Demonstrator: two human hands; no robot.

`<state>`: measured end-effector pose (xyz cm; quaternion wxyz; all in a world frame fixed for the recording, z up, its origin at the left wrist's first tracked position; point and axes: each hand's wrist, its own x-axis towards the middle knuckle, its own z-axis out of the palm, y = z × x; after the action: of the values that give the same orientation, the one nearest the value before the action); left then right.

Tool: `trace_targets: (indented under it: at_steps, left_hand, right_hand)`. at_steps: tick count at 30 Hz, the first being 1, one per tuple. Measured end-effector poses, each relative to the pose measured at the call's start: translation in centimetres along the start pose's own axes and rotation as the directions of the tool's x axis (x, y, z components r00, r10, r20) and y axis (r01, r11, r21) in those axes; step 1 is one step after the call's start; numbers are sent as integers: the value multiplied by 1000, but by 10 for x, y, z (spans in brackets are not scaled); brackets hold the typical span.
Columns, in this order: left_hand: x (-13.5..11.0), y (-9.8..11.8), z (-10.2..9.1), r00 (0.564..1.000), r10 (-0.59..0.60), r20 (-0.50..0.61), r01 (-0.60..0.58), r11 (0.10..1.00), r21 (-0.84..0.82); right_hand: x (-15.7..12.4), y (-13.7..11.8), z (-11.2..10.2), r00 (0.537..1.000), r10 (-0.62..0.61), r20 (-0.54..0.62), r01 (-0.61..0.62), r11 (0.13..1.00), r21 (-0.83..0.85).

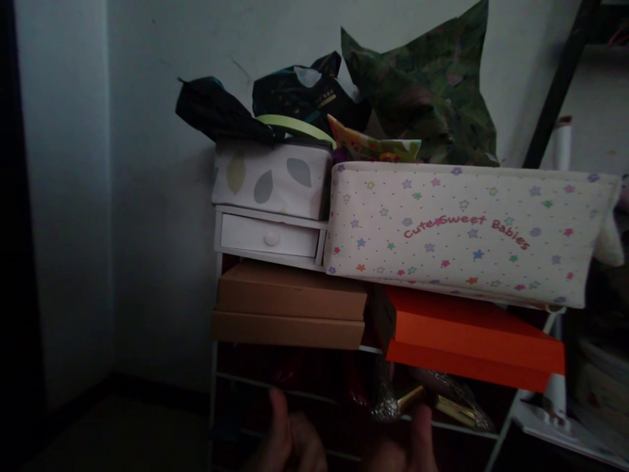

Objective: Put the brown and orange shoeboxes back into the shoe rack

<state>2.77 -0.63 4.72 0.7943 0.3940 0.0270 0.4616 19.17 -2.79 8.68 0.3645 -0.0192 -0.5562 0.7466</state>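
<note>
At the bottom edge of the view, the left hand and the right hand rise in front of a wire shelf rack, each with its thumb up; they are dark and cut off by the frame, so whether they are wide or closed cannot be told, and neither shows anything held. Nearest to them, on the lower shelf just above and between the hands, lies a glittery silver and gold bundle. On the shelf above, an orange box sits tilted toward the right edge, and two flat brown cardboard boxes are stacked at the left edge, just beside it. A long fabric bin with coloured stars and the words "Cute Sweet Babies" rests on the orange box. To its left a small white drawer unit carries a leaf-patterned fabric box. Dark bags and a green patterned bag are piled on top against the wall.
</note>
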Motion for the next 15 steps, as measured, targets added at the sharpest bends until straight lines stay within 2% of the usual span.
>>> trace_targets:
  at_steps: [1,2,3,4,5,6,7,9,11,12,13,15]
  left_hand:
    - [3,5,1,996,-1,-93,3,1000,24]
    - [7,9,1,973,27,-231,-11,998,69]
    - [10,13,-1,919,86,-386,-38,991,131]
    - [12,17,-4,830,184,-526,-79,973,216]
    - [13,21,-9,733,290,-616,-122,946,301]
    - [13,25,-16,657,380,-651,-165,915,367]
    - [12,30,-23,589,460,-664,-204,880,429]
    - [7,39,-36,450,609,-653,-230,786,574]
    - [1,49,-45,295,766,-572,-201,635,746]
    - [-2,54,-47,230,822,-521,-180,562,807]
    - [-5,59,-48,186,856,-483,-162,512,844]
    - [-8,68,-47,142,871,-470,-148,488,860]
  right_hand:
    - [-1,0,-3,998,-26,-58,27,1000,5]
    - [-1,-1,-6,987,-64,-148,63,998,-13]
    - [-1,0,-10,958,-112,-266,99,993,-60]
    - [0,1,-14,902,-168,-397,124,983,-133]
    - [0,2,-19,825,-227,-518,127,967,-221]
    - [1,3,-24,736,-285,-614,110,945,-307]
    - [2,3,-30,662,-325,-675,77,926,-370]
    - [4,3,-42,568,-373,-734,20,897,-441]
    - [8,1,-52,524,-444,-727,5,855,-519]
    - [11,-2,-55,515,-488,-704,4,823,-568]
    - [14,-4,-57,511,-532,-675,1,786,-619]
    - [22,-10,-56,504,-586,-634,-30,722,-691]
